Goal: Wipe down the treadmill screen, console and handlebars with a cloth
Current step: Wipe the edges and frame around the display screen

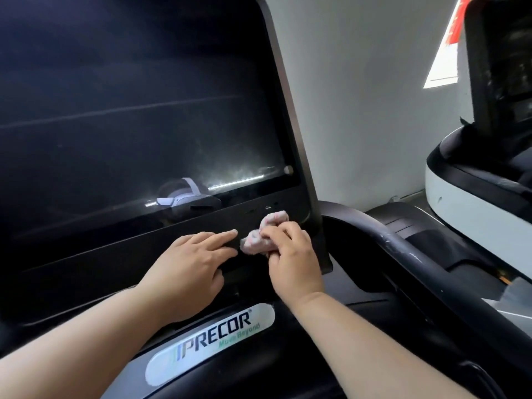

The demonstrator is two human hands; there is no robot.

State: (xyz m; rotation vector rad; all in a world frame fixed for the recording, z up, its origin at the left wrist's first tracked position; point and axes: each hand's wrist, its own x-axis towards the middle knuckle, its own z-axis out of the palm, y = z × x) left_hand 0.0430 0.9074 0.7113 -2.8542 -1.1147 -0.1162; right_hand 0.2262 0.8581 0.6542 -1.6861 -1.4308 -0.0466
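Observation:
The treadmill's big dark screen (129, 110) fills the upper left, dusty and streaked near its lower right corner. Under it runs the black console panel (121, 257). My right hand (290, 254) grips a crumpled pink cloth (263, 236) and presses it against the panel's right end, just below the small ports. My left hand (190, 263) rests flat on the panel beside the cloth, fingers straight, index fingertip close to the cloth. A dark handlebar (403, 249) curves away to the right of the console.
A silver Precor logo plate (210, 341) sits below the console. A second machine with a white body (466, 197) and its own dark screen (506, 53) stands at the right. A white wall (359, 96) is behind.

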